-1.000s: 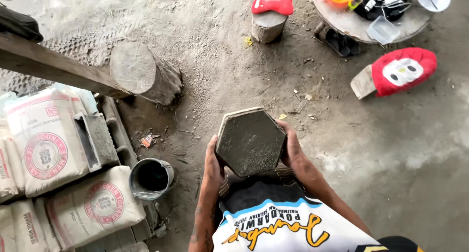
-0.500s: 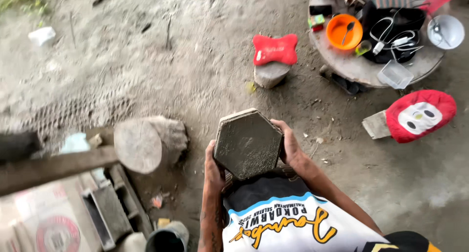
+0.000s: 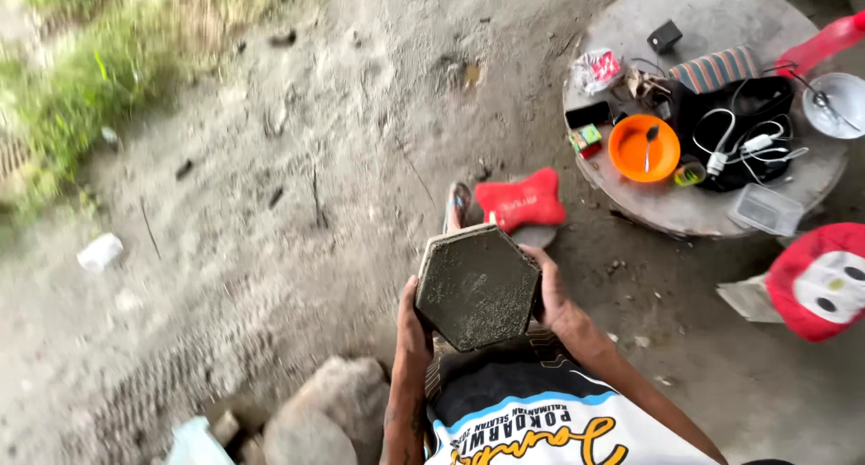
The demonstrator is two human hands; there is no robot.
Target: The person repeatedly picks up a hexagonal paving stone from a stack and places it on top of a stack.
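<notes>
From the head camera, I saw the hexagonal block (image 3: 477,287) held in front of my chest, its rough face turned up and tilted. My left hand (image 3: 414,316) gripped its lower left edge, and my right hand (image 3: 551,292) gripped the right edge, the fingers of both clenched around the sides, likely so the heavy block stayed balanced between 2 holds. Beyond it lay a red cushion (image 3: 520,200) on the dirt ground (image 3: 270,204). To the right stood a round table (image 3: 712,19) carrying an orange bowl (image 3: 642,147), and rocks (image 3: 324,411) sat just left of my arm.
</notes>
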